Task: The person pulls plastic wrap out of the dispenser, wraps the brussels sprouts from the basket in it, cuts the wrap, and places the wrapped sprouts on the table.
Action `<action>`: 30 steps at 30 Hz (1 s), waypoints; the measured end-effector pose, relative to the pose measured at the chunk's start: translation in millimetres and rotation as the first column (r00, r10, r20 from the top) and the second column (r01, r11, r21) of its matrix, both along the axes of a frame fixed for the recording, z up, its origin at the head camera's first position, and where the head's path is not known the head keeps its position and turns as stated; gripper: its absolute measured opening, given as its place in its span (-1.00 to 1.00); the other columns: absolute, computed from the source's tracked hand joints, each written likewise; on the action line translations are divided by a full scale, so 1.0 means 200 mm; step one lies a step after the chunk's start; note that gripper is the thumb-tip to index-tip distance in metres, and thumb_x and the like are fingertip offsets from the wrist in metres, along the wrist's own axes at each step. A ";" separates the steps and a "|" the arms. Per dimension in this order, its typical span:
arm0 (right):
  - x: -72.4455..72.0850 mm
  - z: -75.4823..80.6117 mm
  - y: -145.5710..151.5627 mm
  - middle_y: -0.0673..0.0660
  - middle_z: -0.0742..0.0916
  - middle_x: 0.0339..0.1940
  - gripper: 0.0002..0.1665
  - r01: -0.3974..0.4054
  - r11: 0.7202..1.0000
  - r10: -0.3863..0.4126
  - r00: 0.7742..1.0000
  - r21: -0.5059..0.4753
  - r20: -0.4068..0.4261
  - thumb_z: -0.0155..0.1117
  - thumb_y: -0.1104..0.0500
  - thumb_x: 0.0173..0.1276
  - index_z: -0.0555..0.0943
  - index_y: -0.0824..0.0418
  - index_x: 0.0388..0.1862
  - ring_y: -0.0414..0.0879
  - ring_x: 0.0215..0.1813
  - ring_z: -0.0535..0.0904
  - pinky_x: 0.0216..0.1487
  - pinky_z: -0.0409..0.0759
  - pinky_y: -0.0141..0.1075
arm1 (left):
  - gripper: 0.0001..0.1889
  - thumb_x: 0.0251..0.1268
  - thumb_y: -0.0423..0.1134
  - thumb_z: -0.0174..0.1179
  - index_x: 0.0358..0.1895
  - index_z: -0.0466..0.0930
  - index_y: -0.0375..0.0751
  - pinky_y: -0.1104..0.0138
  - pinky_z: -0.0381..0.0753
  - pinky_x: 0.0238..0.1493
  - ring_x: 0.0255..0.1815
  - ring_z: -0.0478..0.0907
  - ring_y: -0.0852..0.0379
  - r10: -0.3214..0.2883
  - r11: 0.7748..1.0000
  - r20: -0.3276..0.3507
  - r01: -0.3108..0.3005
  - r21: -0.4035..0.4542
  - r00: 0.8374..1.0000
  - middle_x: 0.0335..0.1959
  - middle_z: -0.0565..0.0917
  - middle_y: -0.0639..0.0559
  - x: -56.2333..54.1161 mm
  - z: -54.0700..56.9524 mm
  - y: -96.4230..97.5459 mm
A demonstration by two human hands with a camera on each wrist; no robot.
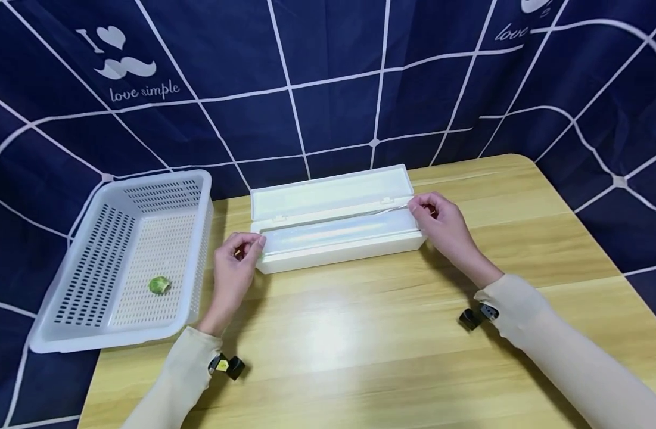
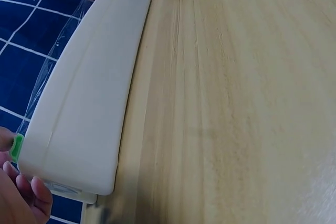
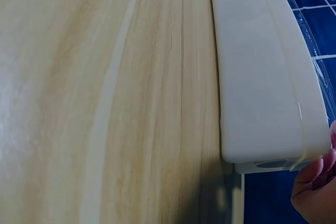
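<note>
A long white cling film dispenser box (image 1: 344, 255) lies on the table with its lid (image 1: 333, 192) tipped back. Clear cling film (image 1: 338, 231) spans the opening. At the left end my left hand (image 1: 234, 265) pinches the film's edge between thumb and fingers. A small green piece (image 2: 17, 148) shows right by that thumb in the left wrist view. My right hand (image 1: 444, 225) pinches the film at the other end, fingers curled against the box's corner. In the left wrist view the film (image 2: 56, 48) rises slightly past the box's far edge. The roll inside is hidden.
To the left stands a white perforated basket (image 1: 200, 238) with a single Brussels sprout (image 1: 159, 285) in it. The wooden table (image 1: 328, 357) stretches in front of the box. A dark blue cloth (image 1: 338, 113) with white lines hangs close behind the box and basket.
</note>
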State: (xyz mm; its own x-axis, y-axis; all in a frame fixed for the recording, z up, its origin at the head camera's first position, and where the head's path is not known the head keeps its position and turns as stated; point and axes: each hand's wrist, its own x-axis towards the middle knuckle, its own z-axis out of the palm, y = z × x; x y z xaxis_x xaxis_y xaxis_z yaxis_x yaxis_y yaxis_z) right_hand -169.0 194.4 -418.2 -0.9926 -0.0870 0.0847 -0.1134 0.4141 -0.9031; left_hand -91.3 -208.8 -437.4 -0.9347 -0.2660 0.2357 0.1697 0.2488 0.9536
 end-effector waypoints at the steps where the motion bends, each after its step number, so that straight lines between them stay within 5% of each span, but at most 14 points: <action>1: 0.00 0.00 0.00 0.17 0.55 -0.19 -0.58 0.000 1.000 0.000 1.000 0.004 -0.001 0.23 0.02 0.73 0.66 0.40 0.15 -0.08 -0.16 0.42 -0.22 0.39 -0.42 | -0.93 0.45 -0.48 0.39 -0.17 0.77 -0.49 0.52 0.31 -0.41 -0.38 0.35 0.20 0.000 1.000 0.002 0.000 -0.001 1.000 -0.42 0.45 0.03 0.00 0.00 0.00; 13: 0.00 -0.04 0.01 0.18 0.56 -0.16 -0.65 -0.010 1.000 0.012 0.999 0.026 -0.050 0.22 0.10 0.74 0.65 0.41 0.14 -0.06 -0.14 0.42 -0.21 0.39 -0.43 | -0.96 0.46 -0.50 0.38 -0.15 0.77 -0.47 0.49 0.29 -0.42 -0.40 0.34 0.16 0.038 0.999 -0.015 -0.038 -0.014 0.999 -0.44 0.44 -0.06 0.01 0.02 0.02; 15: -0.01 -0.03 0.01 0.19 0.56 -0.17 -0.67 -0.008 0.999 0.010 0.998 0.033 -0.062 0.22 0.13 0.74 0.65 0.42 0.13 -0.07 -0.16 0.42 -0.22 0.38 -0.43 | -0.97 0.44 -0.56 0.35 -0.16 0.76 -0.49 0.50 0.29 -0.42 -0.41 0.33 0.17 0.044 0.999 -0.021 -0.045 -0.012 0.999 -0.45 0.45 -0.09 0.02 0.06 0.04; 25: -0.02 -0.04 0.01 0.12 0.58 -0.17 -0.71 0.010 1.000 -0.011 0.995 -0.008 -0.100 0.27 0.17 0.70 0.69 0.42 0.09 -0.09 -0.18 0.44 -0.23 0.41 -0.46 | -0.90 0.44 -0.57 0.34 -0.23 0.78 -0.36 0.51 0.26 -0.47 -0.48 0.32 0.21 0.088 0.996 -0.023 -0.088 -0.003 0.996 -0.51 0.48 -0.07 -0.01 0.02 0.03; 30: -0.01 -0.03 0.00 0.08 0.59 -0.18 -0.72 0.005 0.999 -0.010 0.991 -0.035 -0.132 0.30 0.17 0.68 0.69 0.43 0.04 -0.10 -0.19 0.46 -0.26 0.43 -0.46 | -0.95 0.45 -0.57 0.34 -0.22 0.76 -0.44 0.51 0.22 -0.50 -0.51 0.30 0.23 0.097 0.995 -0.035 -0.097 -0.002 0.995 -0.55 0.44 -0.02 0.00 0.02 0.04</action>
State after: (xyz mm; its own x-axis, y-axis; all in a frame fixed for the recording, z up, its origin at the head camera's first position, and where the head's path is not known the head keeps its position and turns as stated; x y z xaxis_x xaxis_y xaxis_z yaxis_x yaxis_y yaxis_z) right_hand -171.2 195.2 -424.2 -0.9731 -0.0743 0.2180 -0.2296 0.3840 -0.8943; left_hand -92.1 -200.8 -433.4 -0.8957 -0.3543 0.2689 0.1775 0.2694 0.9465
